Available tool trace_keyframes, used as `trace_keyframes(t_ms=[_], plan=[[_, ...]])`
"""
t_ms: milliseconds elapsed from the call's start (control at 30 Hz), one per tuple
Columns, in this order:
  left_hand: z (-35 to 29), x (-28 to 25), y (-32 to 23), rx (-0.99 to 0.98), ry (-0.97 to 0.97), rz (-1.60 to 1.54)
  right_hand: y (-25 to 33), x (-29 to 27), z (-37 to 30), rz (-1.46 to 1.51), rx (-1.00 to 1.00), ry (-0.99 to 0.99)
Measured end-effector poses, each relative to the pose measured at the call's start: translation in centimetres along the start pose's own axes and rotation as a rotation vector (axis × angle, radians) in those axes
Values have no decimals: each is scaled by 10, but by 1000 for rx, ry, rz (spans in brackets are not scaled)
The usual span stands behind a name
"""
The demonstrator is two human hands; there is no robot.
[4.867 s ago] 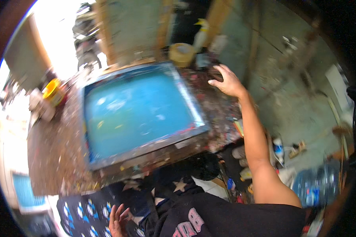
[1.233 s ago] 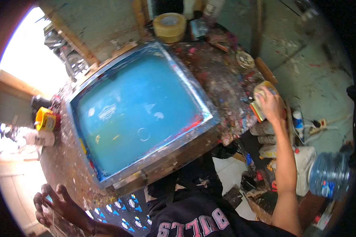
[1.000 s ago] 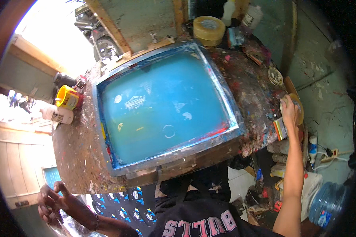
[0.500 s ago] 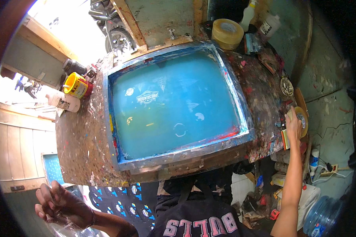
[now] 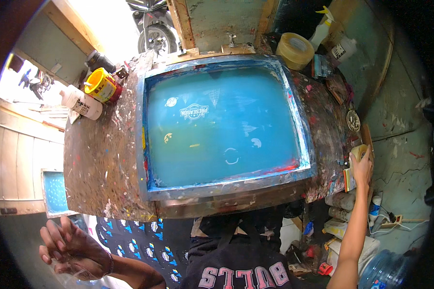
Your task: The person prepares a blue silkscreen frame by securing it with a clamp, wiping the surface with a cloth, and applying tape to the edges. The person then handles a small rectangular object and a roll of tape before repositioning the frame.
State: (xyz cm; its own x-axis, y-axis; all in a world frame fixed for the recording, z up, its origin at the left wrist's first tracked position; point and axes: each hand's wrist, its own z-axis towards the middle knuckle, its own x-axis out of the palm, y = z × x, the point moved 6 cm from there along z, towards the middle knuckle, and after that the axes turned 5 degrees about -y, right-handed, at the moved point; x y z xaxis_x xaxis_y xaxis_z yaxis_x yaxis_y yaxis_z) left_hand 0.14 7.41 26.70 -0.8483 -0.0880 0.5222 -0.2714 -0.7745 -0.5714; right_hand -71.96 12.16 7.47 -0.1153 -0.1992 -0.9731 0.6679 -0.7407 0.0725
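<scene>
At the table's right edge, my right hand (image 5: 362, 169) is closed on a roll of yellowish tape (image 5: 359, 152). Beside that hand lies a small stack of coloured cards or pads (image 5: 348, 179). My left hand (image 5: 72, 250) is raised at the lower left, its fingers bent but apart. Something of clear plastic (image 5: 71, 278) shows just under its palm; whether they touch I cannot tell. Between my arms and the far wall, a blue printing screen (image 5: 226, 139) in a paint-stained frame (image 5: 226, 189) lies flat, with pale designs in its mesh.
On the stained table (image 5: 101, 168) stand a yellow tub (image 5: 100, 84), a white bottle (image 5: 82, 102) and a dark jar (image 5: 99, 61) at left. Wide tape rolls (image 5: 295, 50) and a spray bottle (image 5: 321, 29) stand far right. Printed dark fabric (image 5: 144, 248) hangs below.
My view has shifted slightly, so the screen sits farther right. My right hand has gone from beside the tape roll to gripping it. The left hand stays raised, with its fingers a little more spread.
</scene>
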Motion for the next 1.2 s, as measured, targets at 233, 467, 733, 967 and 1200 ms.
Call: trace_keyframes(t_ms=[233,467,733,967,1200], plan=[[3,-28,5,-33,-11,20,50,-61,-50,113,-124,-166],[6,-49,12,-51,-72,-61,129,-60,-131,340,-282,-63],[6,-47,15,-88,-82,-61,222,-141,-177,852,-593,-66],[3,-22,15,-169,-56,-300,250,-217,-232,1741,-800,31],[-2,-2,0,-156,-8,-254,248,-224,-242,1940,-1007,180]])
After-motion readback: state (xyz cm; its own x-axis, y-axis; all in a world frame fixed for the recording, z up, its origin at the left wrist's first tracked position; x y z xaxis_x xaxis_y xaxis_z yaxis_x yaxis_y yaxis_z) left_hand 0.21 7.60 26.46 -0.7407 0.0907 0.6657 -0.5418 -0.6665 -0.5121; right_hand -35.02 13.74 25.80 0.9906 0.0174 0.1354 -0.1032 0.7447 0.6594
